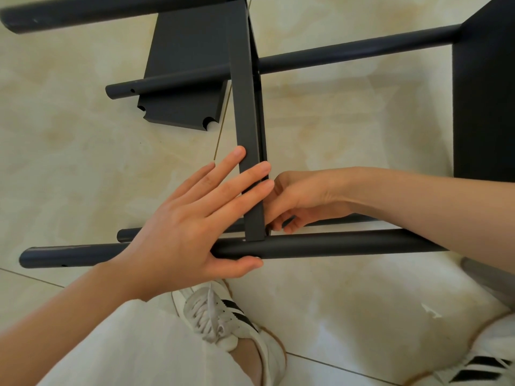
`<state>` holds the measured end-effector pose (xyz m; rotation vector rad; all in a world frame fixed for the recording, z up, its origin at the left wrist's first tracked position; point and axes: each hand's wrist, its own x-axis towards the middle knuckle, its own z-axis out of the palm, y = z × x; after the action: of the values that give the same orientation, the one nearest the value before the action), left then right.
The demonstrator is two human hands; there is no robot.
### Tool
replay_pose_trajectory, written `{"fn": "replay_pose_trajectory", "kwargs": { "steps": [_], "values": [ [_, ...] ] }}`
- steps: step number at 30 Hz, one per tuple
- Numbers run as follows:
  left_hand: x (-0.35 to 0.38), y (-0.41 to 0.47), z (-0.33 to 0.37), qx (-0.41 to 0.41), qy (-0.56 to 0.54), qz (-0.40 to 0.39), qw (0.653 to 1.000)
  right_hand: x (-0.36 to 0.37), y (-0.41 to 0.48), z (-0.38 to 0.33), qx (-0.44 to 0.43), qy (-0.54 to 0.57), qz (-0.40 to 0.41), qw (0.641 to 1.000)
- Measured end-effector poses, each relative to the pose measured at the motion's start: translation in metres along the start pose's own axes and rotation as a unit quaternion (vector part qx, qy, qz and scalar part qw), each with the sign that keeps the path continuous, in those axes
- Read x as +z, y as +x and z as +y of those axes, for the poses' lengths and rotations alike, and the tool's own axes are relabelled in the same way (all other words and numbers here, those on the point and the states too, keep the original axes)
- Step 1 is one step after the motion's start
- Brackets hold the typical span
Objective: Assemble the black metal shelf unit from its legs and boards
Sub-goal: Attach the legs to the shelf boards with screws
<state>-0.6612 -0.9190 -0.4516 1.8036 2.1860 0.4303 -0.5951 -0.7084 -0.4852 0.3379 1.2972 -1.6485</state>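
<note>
The black shelf unit lies on its side on the tiled floor. A middle board [245, 93] stands on edge between the legs. My left hand [195, 227] lays straight fingers across that board's near end, and its thumb lies under the nearest leg tube [334, 245]. My right hand [303, 199] is behind the board at the joint with its fingers curled; what they hold is hidden. A second leg [128, 234] runs just behind. Two more legs [348, 50] [83, 12] cross farther off. An end board [485, 107] is fixed at the right.
A loose black board [184, 51] with notched corners lies flat on the floor under the far legs. A thin brass-coloured rod [223, 126] lies beside it. My white shoe [223, 316] and trouser leg [139, 352] are just below the nearest leg.
</note>
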Motion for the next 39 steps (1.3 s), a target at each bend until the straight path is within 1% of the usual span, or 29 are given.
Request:
{"fn": "replay_pose_trajectory", "kwargs": {
  "steps": [12,19,26,34,37,39],
  "values": [
    [0.000,0.000,0.000,0.001,0.001,0.000,1.000,-0.002,-0.004,-0.002,0.007,-0.011,-0.009,1.000],
    [-0.001,-0.001,0.000,-0.001,0.004,-0.003,1.000,0.000,-0.004,-0.003,-0.006,-0.014,0.001,1.000],
    [0.000,-0.001,0.000,0.002,0.006,-0.003,1.000,0.003,-0.003,-0.004,0.006,-0.022,0.007,1.000],
    [-0.015,0.003,0.008,-0.013,0.031,-0.051,0.998,0.005,-0.011,-0.002,-0.012,-0.042,0.041,0.998],
    [-0.021,0.002,0.018,-0.042,0.001,-0.060,0.997,0.009,-0.018,-0.004,-0.018,-0.049,0.045,0.998],
    [-0.023,-0.002,0.027,-0.060,-0.034,-0.050,0.996,0.013,-0.022,-0.007,-0.014,-0.055,0.062,0.996]
  ]
}}
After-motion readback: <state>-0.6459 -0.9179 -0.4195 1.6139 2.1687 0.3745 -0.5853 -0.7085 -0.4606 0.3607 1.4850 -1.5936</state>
